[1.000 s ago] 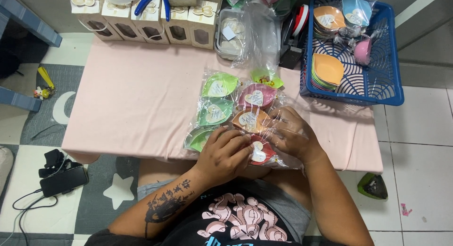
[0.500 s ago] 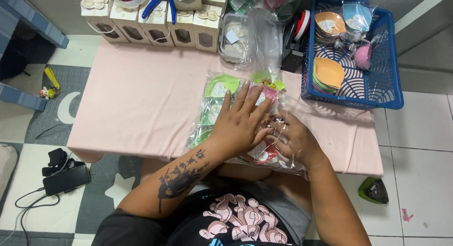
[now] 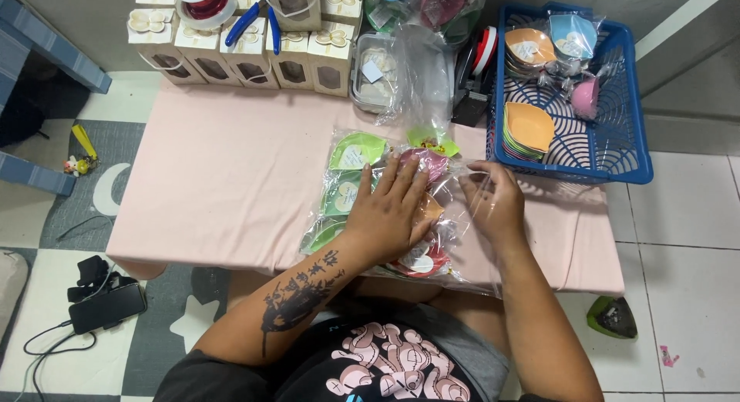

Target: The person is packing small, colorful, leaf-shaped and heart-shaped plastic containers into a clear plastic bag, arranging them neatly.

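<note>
**Fingers flat on the packed bag, edge pinched at the right**

Fingers of our left hand [image 3: 393, 209] lie spread and flat, pressing down on a clear plastic bag [image 3: 455, 217] that holds coloured leaf-shaped dishes [image 3: 356, 150] in rows: green ones toward the left, pink, orange and red under and beside the palm. Our right hand [image 3: 493, 205] has its fingertips closed on the film at the bag's right side, gripping only plastic.

The bag lies on the pink table [image 3: 223, 178], near its front edge, a little right of the middle. We judge the filling far along: the bag looks full and the dishes sit in order. What seems left is flattening the bag and closing its open side.

In the blue basket [image 3: 617, 151] at the table's right back corner more dishes lie stacked, orange on top, so more bags may follow. Small window boxes [image 3: 254, 51] line the back edge, blue-handled pliers [image 3: 250, 20] on them.
</note>
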